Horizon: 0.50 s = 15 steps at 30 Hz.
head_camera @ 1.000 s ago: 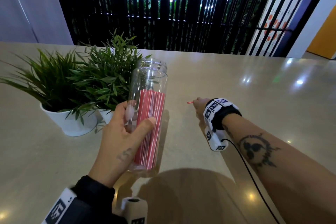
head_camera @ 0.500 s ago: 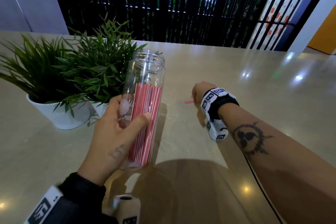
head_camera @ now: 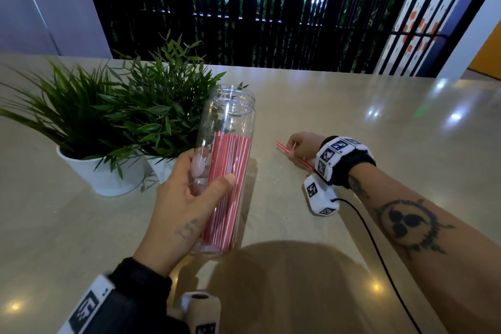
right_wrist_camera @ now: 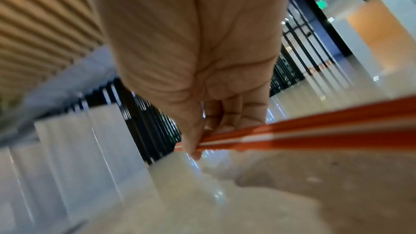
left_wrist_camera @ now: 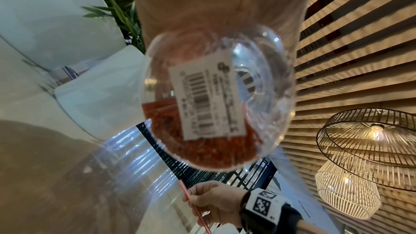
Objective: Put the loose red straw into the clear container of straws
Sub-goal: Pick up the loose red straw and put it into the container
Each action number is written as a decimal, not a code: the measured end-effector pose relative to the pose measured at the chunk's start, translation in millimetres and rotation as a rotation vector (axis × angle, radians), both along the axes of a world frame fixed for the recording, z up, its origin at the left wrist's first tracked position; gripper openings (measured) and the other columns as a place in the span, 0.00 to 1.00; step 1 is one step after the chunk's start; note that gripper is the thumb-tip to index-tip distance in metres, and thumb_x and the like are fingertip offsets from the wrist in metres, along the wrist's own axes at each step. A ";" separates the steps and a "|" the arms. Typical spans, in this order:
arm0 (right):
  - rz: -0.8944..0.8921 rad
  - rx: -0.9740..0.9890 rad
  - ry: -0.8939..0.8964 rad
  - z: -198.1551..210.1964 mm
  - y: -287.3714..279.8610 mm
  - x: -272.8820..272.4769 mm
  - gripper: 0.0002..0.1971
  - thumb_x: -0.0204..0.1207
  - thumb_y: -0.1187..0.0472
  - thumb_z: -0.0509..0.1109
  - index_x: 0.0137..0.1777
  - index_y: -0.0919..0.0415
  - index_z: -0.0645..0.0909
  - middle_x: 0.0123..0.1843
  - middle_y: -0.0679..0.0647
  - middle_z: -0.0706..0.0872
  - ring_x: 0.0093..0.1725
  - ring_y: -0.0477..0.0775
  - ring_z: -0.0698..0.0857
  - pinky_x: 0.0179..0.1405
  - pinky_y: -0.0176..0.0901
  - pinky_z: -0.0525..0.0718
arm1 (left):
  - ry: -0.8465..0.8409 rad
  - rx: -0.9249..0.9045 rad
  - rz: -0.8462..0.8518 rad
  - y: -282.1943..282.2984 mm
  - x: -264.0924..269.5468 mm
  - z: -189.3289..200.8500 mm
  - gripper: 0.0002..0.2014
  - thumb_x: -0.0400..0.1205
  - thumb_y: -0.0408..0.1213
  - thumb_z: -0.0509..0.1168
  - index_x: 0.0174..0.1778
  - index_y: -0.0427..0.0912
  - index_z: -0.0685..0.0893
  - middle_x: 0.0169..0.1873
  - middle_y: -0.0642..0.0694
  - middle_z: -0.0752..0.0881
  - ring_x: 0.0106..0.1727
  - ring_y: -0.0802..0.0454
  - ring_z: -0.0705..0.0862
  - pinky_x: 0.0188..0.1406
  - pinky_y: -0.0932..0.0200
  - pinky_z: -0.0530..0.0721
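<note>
We held the clear container (head_camera: 226, 168) in our left hand (head_camera: 184, 206), fingers and thumb wrapped round its wall, its base lifted off the table (head_camera: 352, 116) and its open mouth tilted away from us. Red-and-white straws (head_camera: 230, 184) filled its lower part. A white barcode label (left_wrist_camera: 207, 99) sat on its base; the print was too blurred to read. To the container's right, our right hand (head_camera: 303, 145) pinched the loose red straw (head_camera: 284, 150) just above the table.
</note>
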State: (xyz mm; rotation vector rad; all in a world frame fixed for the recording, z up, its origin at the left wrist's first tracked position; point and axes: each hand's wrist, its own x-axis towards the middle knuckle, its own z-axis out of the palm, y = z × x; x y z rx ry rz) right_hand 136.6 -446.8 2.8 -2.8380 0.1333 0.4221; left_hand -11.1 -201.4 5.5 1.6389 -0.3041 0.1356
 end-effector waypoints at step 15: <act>0.043 1.040 -0.294 75.2 13.6 -62.3 0.09 0.76 0.70 0.64 0.36 0.58 0.77 0.25 0.48 0.89 0.25 0.39 0.87 0.20 0.27 0.82 | 0.011 -0.065 -0.068 0.9 -0.8 9.0 0.30 0.60 0.55 0.67 0.58 0.52 0.76 0.43 0.67 0.88 0.40 0.63 0.88 0.32 0.68 0.84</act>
